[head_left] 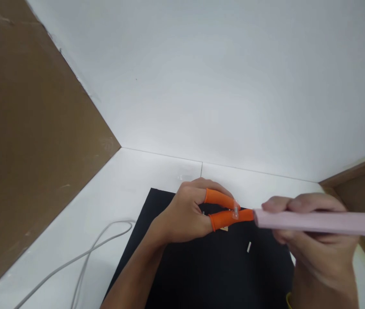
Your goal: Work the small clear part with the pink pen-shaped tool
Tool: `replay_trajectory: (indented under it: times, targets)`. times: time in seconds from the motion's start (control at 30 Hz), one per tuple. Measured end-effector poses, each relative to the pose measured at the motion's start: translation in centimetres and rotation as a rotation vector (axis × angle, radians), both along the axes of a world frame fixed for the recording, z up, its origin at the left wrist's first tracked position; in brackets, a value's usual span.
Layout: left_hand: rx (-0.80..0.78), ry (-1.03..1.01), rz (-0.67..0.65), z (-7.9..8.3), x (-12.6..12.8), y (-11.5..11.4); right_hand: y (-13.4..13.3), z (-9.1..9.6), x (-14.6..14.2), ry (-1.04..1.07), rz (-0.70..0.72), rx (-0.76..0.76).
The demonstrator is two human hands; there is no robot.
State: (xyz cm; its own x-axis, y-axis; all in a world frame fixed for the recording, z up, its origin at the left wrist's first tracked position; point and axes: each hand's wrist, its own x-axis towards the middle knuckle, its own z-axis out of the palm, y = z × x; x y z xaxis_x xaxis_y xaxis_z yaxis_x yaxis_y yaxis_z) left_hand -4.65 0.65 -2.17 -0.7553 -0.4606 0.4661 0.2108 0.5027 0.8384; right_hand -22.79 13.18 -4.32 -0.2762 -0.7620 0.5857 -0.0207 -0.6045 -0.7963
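My left hand (185,212) reaches over a black mat (208,266), with orange finger cots (223,219) on the thumb and index finger. Pinched between those fingertips is a small clear piece (235,210), too small to name surely. My right hand (322,244) is wrapped round a long pale pink tool (308,221) that runs off the right edge. Its blunt near end points at the left fingertips; whether it touches them I cannot tell. A tiny tan piece (224,228) shows below the left thumb, and a short white stick (249,247) lies on the mat.
A grey cable (87,253) loops across the white surface (127,171) at the left. White board (217,86) rises behind, with a brown panel (41,128) on the left and a brown wooden edge (356,171) on the right. Clear tape-like film (187,171) lies behind the left hand.
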Motion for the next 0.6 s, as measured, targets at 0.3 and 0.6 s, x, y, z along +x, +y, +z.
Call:
replay_trajectory:
  times: [0.3, 0.6]
  targets:
    - [-0.001, -0.004, 0.002, -0.1, 0.4, 0.5, -0.4, -1.0, 0.8, -0.077, -0.314, -0.007]
    - [-0.013, -0.009, 0.014, 0.1, -0.1, -0.2, 0.4, 0.3, 0.4, 0.008, 0.141, -0.005]
